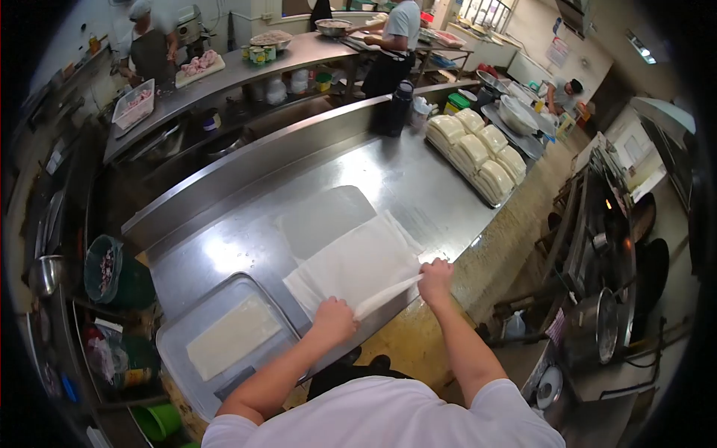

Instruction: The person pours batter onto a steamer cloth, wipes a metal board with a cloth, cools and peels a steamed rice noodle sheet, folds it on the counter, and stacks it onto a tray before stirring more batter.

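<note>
A thin white sheet (357, 261) lies on the steel table, its near edge lifted and gathered into a fold. At the left end of that edge, my left hand (334, 319) is closed on the sheet. My right hand (436, 279) grips the other end, beside the table's front edge. Under and behind the white sheet shows a translucent greyish sheet (328, 220), flat on the metal. To the left, a shallow tray (173, 371) holds a pale rectangular slab (233, 336).
At the far right of the steel table (261, 183), a tray bears several wrapped pale stacks (470, 145). A dark bottle (400, 108) stands near the raised back ledge. Three people work beyond. Green bins (112, 272) stand left; a stove with pots (597, 321) is right.
</note>
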Motion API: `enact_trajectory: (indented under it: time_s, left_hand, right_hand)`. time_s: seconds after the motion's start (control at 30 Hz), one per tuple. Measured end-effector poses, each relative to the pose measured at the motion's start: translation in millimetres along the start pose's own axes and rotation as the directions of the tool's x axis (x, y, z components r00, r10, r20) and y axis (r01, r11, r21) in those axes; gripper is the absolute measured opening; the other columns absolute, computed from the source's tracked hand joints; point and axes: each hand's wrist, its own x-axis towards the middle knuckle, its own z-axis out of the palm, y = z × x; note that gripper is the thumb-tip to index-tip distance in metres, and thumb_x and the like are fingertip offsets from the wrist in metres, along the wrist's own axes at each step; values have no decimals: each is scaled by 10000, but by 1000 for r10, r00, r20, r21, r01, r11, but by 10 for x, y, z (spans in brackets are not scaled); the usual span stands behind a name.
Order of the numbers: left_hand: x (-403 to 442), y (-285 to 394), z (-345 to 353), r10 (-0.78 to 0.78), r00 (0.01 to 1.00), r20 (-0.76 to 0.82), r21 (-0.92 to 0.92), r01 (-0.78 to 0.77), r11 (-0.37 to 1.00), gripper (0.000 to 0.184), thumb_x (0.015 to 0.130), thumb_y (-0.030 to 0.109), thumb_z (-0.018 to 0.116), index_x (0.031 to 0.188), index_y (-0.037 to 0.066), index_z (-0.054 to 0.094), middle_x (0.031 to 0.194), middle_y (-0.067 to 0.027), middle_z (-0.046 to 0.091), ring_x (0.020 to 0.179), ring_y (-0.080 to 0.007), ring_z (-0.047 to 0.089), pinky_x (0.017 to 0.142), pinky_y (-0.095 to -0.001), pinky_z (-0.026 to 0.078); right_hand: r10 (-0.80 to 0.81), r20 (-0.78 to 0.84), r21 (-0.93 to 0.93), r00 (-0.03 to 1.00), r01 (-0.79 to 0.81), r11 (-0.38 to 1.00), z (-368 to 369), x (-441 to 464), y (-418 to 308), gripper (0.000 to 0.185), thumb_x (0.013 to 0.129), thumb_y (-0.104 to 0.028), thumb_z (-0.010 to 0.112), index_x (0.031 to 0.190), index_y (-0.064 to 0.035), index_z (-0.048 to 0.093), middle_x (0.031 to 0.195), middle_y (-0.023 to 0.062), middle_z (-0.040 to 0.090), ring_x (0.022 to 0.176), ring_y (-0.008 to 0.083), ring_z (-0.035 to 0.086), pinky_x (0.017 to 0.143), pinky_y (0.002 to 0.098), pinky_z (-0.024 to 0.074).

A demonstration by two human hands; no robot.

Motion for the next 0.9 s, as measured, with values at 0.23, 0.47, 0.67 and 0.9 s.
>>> enact_trajectory:
  time_s: [0.23, 0.47, 0.67, 0.9]
  left_hand:
    - [-19, 763, 58, 285, 806, 519, -513, 27, 858, 377, 968, 421, 653, 1017, 68, 775, 901, -180, 751, 889, -345, 723, 821, -471, 542]
    - [58, 1562, 430, 592, 481, 647, -712, 104, 694, 353, 988, 395, 663, 1034, 57, 757, 898, -91, 733, 857, -220, 683, 810, -386, 525]
    - [-180, 2159, 506, 702, 239, 671, -742, 242, 626, 470, 1002, 450, 674, 1153, 5, 699, 988, -62, 690, 938, -170, 618, 882, -355, 500]
    - [-433, 2202, 978, 629, 200, 751, -548, -342, 763, 477, 1006, 343, 662, 1353, 16, 651, 1215, -156, 709, 1112, -244, 655, 957, -388, 507]
  right_hand:
    - [300, -40, -75, 953, -303, 950, -69, -919, 721, 97, 796, -118, 667, 752, -131, 753, 950, 123, 622, 1051, 343, 552, 978, 477, 407]
    - [542, -95, -211, 835, -549, 809, -412, -1964, 1267, 103, 803, -115, 662, 737, -128, 739, 952, 121, 608, 1047, 342, 553, 973, 459, 416]
    - [736, -163, -194, 657, -753, 629, -862, -3046, 1391, 102, 818, -92, 654, 750, -99, 730, 982, 137, 621, 1055, 355, 553, 964, 474, 420]
    - [867, -249, -6, 432, -896, 444, -1378, -4597, 1026, 61, 773, -41, 656, 749, -67, 705, 958, 149, 632, 1012, 379, 562, 899, 485, 449]
